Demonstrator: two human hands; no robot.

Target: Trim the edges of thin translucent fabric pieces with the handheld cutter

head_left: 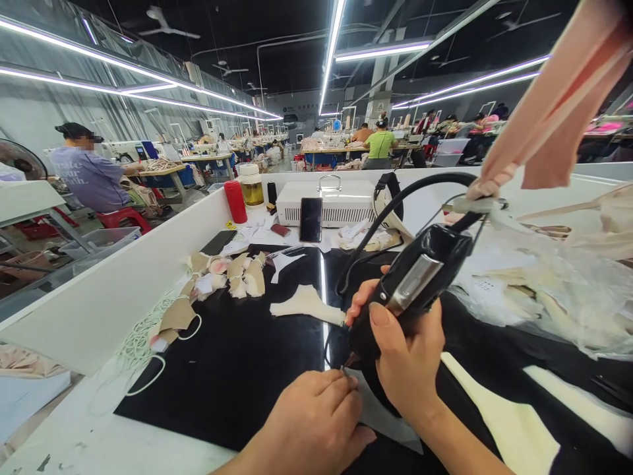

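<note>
While the right hand (413, 353) grips a black corded power tool (418, 284) over a translucent grey sheet (390, 410) on the black-topped bench (222, 369), the left hand (316, 415) curls at the sheet's edge, hold undetermined; work appears unfinished.

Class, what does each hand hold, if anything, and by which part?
The right hand grips the tool around its body; the left hand is at the grey piece, but any hold cannot be told.

Grey piece (383, 412): partly covered by left hand (316, 415)
Pink fabric (554, 105): cut off above
Wall lettering (310, 108): unreadably small
</note>
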